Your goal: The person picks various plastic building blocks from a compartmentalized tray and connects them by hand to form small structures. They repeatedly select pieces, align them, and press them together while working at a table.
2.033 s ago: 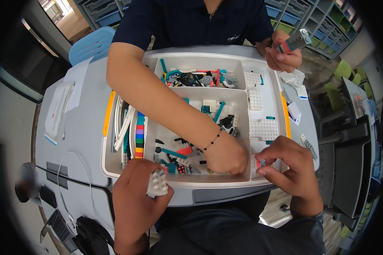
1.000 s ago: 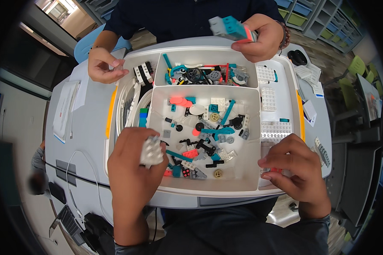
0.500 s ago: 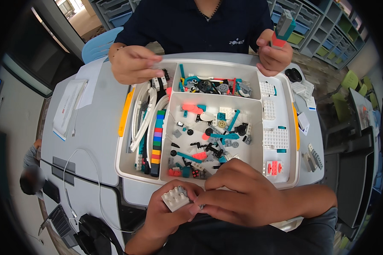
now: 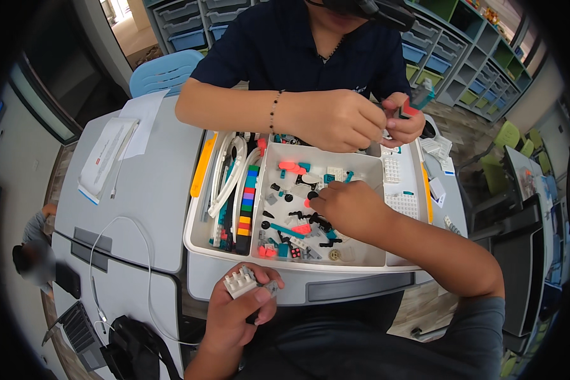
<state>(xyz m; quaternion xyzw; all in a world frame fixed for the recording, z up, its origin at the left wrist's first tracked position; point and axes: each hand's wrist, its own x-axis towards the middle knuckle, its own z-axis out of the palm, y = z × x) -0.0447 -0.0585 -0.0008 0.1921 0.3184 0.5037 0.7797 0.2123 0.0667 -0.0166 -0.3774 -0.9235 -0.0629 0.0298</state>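
Note:
Below the front edge of the tray, my left hand [image 4: 236, 316] grips a small assembly: a white studded brick [image 4: 239, 283] with light grey pieces [image 4: 272, 287] on its side. My right hand [image 4: 356, 208] reaches into the large compartment of the white tray [image 4: 323, 265]. Its fingers are curled down among loose building pieces, and whatever is at the fingertips is hidden. Around them lie a black wheel [image 4: 289, 197], a teal beam [image 4: 287, 230], coral pieces [image 4: 291, 167] and several small grey and black parts.
Across the table a person's hand [image 4: 335, 120] crosses over the tray's far compartment; the other holds a red, teal and grey build [image 4: 409, 110]. White tubes [image 4: 219, 190] and a multicoloured brick stack [image 4: 246, 202] fill the left compartment. A white cable [image 4: 147, 253] trails at left.
My right hand has left the assembly and moved forward into the tray. My left hand keeps hold of it. The other person's one hand has swung across toward their build.

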